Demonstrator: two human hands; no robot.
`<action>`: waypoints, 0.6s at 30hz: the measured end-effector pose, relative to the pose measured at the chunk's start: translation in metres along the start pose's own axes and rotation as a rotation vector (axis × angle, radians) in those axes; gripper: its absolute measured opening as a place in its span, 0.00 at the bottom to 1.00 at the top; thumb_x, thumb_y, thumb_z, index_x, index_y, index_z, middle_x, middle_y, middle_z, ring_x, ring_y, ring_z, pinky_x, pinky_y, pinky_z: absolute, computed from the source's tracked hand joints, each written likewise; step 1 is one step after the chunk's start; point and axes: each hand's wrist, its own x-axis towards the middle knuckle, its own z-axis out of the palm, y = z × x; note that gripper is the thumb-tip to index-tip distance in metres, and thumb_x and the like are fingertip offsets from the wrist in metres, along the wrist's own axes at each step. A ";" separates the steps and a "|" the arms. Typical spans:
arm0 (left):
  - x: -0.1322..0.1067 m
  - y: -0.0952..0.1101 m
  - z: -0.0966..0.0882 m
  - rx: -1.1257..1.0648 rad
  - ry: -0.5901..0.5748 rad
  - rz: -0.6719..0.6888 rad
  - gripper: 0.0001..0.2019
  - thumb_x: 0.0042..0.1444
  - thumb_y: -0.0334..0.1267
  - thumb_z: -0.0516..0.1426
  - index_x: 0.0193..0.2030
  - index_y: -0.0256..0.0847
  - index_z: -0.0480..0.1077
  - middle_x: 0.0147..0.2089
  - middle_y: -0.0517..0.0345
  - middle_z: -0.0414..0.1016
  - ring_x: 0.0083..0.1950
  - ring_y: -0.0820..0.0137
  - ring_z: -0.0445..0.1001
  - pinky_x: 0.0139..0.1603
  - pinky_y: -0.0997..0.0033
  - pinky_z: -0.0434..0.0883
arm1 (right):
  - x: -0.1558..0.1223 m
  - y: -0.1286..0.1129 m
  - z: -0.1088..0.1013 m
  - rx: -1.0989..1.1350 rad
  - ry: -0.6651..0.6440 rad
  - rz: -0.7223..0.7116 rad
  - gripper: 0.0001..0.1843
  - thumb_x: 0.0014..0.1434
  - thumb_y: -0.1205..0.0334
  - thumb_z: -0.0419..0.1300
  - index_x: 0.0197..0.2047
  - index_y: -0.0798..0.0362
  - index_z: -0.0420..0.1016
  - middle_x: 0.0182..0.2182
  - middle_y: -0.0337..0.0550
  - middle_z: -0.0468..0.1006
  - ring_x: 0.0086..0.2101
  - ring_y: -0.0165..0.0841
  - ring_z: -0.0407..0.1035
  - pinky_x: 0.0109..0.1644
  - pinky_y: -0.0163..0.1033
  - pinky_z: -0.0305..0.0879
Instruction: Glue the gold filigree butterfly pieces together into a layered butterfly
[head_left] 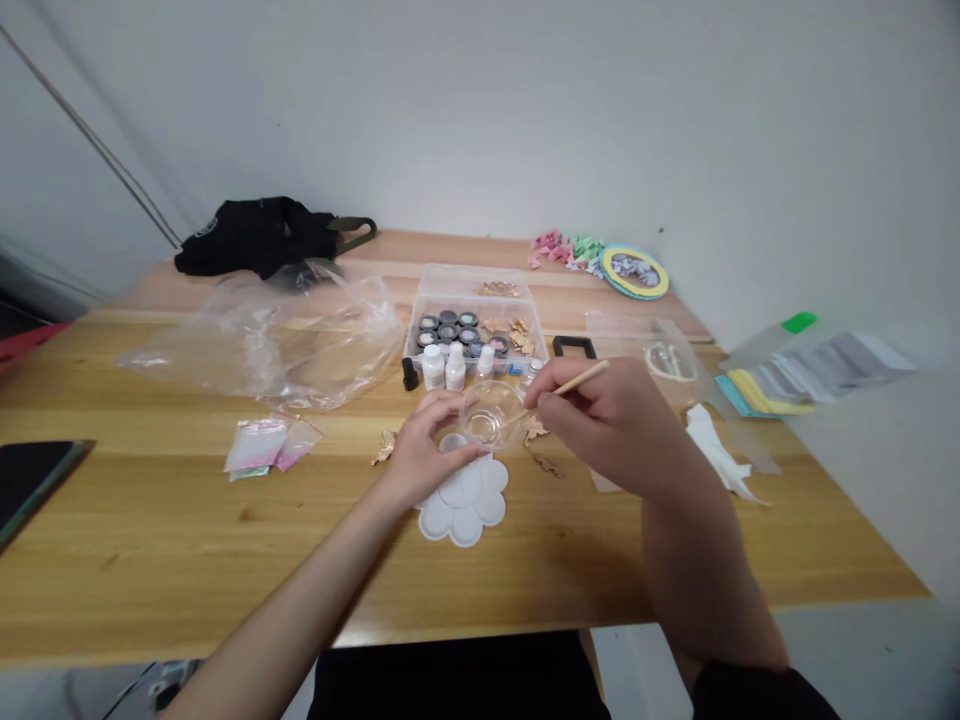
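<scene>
Snugly, glass bowl (489, 415) in left hand (426, 450), wooden stick (579, 381) (right hand (611, 425)) inside

Glossy clear bowl (491, 415), matt wooden stick (581, 380)

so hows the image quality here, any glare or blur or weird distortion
In the head view, the light is soft and even, with glare only on the crumpled plastic bag and clear bowl; the right hand and forearm cast a soft shadow on the wooden table; wide-angle distortion bends the table's edges, and the plastic box looks slightly soft.
</scene>
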 end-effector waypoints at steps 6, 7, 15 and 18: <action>0.000 0.000 0.000 -0.010 -0.003 -0.003 0.23 0.42 0.40 0.69 0.48 0.46 0.75 0.47 0.52 0.69 0.52 0.60 0.71 0.55 0.49 0.70 | 0.001 0.000 0.001 0.028 0.004 -0.001 0.11 0.54 0.69 0.53 0.27 0.55 0.77 0.17 0.33 0.70 0.17 0.22 0.54 0.25 0.33 0.50; 0.000 0.000 0.000 -0.009 0.003 -0.003 0.23 0.42 0.40 0.69 0.48 0.45 0.75 0.47 0.52 0.69 0.52 0.60 0.71 0.55 0.49 0.70 | 0.001 0.000 0.001 0.020 0.020 0.003 0.12 0.54 0.69 0.53 0.25 0.56 0.76 0.19 0.34 0.71 0.17 0.22 0.55 0.25 0.33 0.50; 0.000 -0.001 0.000 -0.021 -0.006 0.010 0.24 0.42 0.39 0.69 0.49 0.46 0.75 0.48 0.52 0.69 0.53 0.59 0.70 0.56 0.48 0.69 | -0.002 -0.004 0.000 0.020 -0.041 -0.017 0.11 0.54 0.69 0.54 0.28 0.55 0.78 0.18 0.33 0.71 0.18 0.22 0.56 0.25 0.33 0.50; 0.000 0.000 0.001 -0.028 -0.001 -0.005 0.23 0.42 0.39 0.69 0.48 0.45 0.75 0.48 0.52 0.68 0.53 0.60 0.70 0.56 0.48 0.70 | -0.003 -0.004 -0.001 -0.029 -0.005 0.007 0.11 0.53 0.69 0.53 0.24 0.55 0.75 0.16 0.33 0.68 0.18 0.23 0.56 0.25 0.33 0.49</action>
